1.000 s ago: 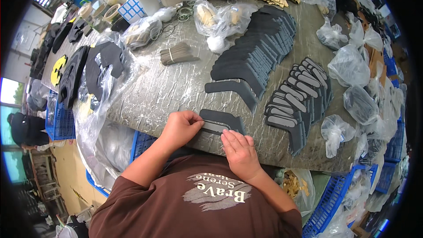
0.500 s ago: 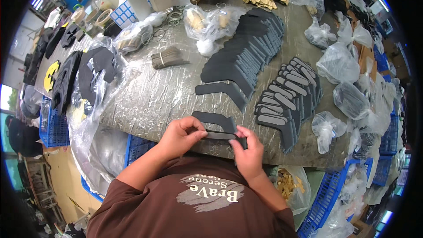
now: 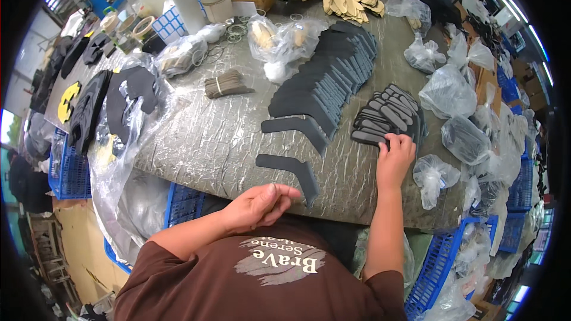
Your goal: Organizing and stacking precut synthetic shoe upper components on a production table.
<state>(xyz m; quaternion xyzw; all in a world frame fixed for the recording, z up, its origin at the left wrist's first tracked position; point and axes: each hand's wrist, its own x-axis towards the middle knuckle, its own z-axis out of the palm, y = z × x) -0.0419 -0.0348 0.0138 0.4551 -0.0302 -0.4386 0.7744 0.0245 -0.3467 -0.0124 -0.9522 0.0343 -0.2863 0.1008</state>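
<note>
My right hand (image 3: 395, 157) reaches to the near end of a fanned pile of dark angled pieces with grey strips (image 3: 389, 110). Its fingers and thumb close on the nearest piece there, which they partly hide. My left hand (image 3: 264, 205) hovers over the table's front edge, its fingers curled and the index finger pointing right, with nothing visible in it. Just beyond it lies a single flat, dark L-shaped piece (image 3: 294, 169). Another L-shaped piece (image 3: 297, 126) lies at the near end of a long overlapping row of dark pieces (image 3: 324, 77).
A banded bundle of brown strips (image 3: 226, 84) lies left of the row. Clear plastic bags (image 3: 449, 89) line the table's right side. Jars (image 3: 215, 0) and tan gloves (image 3: 345, 6) stand or lie at the back. Blue crates (image 3: 443, 261) are below the table edge.
My right hand has moved from the front middle to the strip-faced pile with a piece. My left hand has let go of that piece and stays near the front edge.
</note>
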